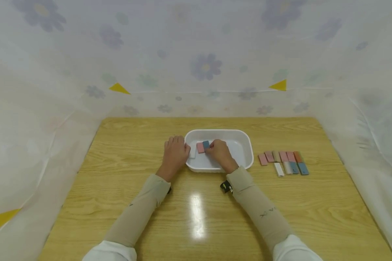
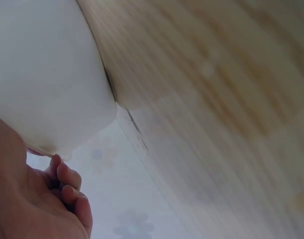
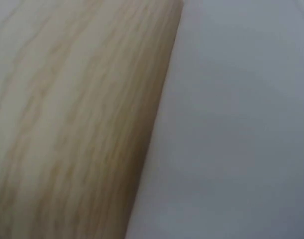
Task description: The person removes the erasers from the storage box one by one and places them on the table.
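My left hand (image 1: 175, 154) grips the left rim of a white plastic basin (image 1: 219, 169). Its curled fingers (image 2: 69, 177) show at the rim in the left wrist view. Over the basin, my right hand (image 1: 221, 152) pinches a small blue eraser-like block (image 1: 206, 144) by its right side. A pink block (image 1: 200, 148) lies against the blue one inside the basin. Left of them, beside my left thumb, is a white block (image 1: 192, 151). In the right wrist view only the basin's outer wall (image 3: 226, 124) and the table appear; the right hand is hidden there.
Right of the basin, several more blocks lie in two rough rows on the wooden table (image 1: 117, 203), among them a pink one (image 1: 262, 159), a white one (image 1: 279, 169) and a blue one (image 1: 303, 169). Flower-patterned sheeting (image 1: 150, 54) encloses the table's back and sides.
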Motion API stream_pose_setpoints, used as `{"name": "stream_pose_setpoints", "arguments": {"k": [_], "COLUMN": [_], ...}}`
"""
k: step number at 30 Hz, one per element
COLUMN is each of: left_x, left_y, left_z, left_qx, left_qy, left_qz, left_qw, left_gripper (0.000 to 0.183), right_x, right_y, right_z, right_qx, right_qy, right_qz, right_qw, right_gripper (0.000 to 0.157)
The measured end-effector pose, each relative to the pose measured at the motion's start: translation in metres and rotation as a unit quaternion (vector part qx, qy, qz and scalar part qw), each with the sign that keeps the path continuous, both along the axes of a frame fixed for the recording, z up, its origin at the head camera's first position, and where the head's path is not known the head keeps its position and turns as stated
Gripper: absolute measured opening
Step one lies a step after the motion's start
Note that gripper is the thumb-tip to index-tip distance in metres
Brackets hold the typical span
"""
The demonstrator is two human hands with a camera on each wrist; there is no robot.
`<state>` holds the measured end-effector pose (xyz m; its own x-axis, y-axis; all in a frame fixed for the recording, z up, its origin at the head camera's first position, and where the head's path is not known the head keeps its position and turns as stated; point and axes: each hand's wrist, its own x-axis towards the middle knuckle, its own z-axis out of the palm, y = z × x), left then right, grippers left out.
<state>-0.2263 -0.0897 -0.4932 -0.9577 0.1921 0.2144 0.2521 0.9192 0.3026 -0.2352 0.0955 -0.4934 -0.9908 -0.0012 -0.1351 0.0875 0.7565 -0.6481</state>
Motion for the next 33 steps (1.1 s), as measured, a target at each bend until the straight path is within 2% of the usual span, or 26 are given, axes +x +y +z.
{"name": "stream_pose_setpoints", "arguments": {"k": [23, 29, 33], "left_x": [-0.001, -0.001, -0.001], "left_y": [-0.002, -0.003, -0.004], "left_z": [-0.003, -0.003, -0.003], "left_qx": [0.001, 0.001, 0.000], "left_qy": [0.010, 0.007, 0.010], "left_qz": [0.005, 0.003, 0.004], "left_qw": [0.9999, 1.0000, 0.9999], "left_gripper": [0.023, 0.025, 0.026], "right_x": [-0.002, 0.003, 0.008], "right_y": [-0.004, -0.002, -0.001], "right_z": [0.001, 0.007, 0.018], "right_qx": [0.009, 0.018, 0.004], "right_qy": [0.008, 0.014, 0.034], "right_qz": [-0.018, -0.014, -0.008], "right_qw": [1.000, 1.000, 0.999], "right_gripper": [0.028, 0.031, 0.033]}}
